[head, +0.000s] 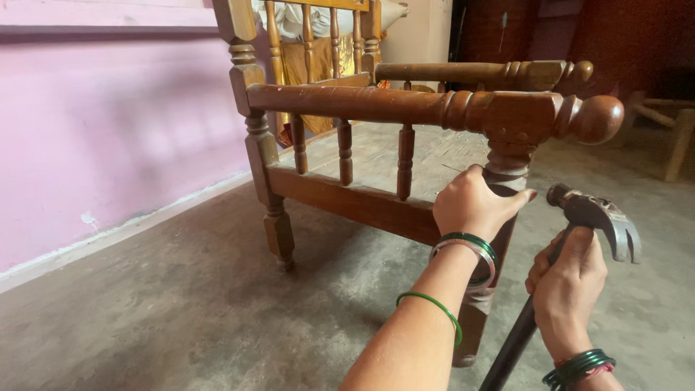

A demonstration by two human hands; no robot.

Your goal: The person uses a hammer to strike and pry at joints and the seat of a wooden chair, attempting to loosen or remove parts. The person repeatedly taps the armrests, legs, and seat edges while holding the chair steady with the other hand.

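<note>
Head view. Item: wooden chair frame [376,108] with turned spindles, standing on concrete floor [181,304] beside pink wall [101,123]. Left hand [474,206]: fingers wrapped around the frame's front leg, just below the armrest. Right hand [568,289]: fingers closed around black handle of claw hammer [594,217], head up, just right of the leg.

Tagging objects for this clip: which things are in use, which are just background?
In use:
- chair, front leg gripped by left hand
- hammer, held by right hand just below the head

Background:
- cloth behind the chair back
- wooden frame, far right
- pink wall
</note>
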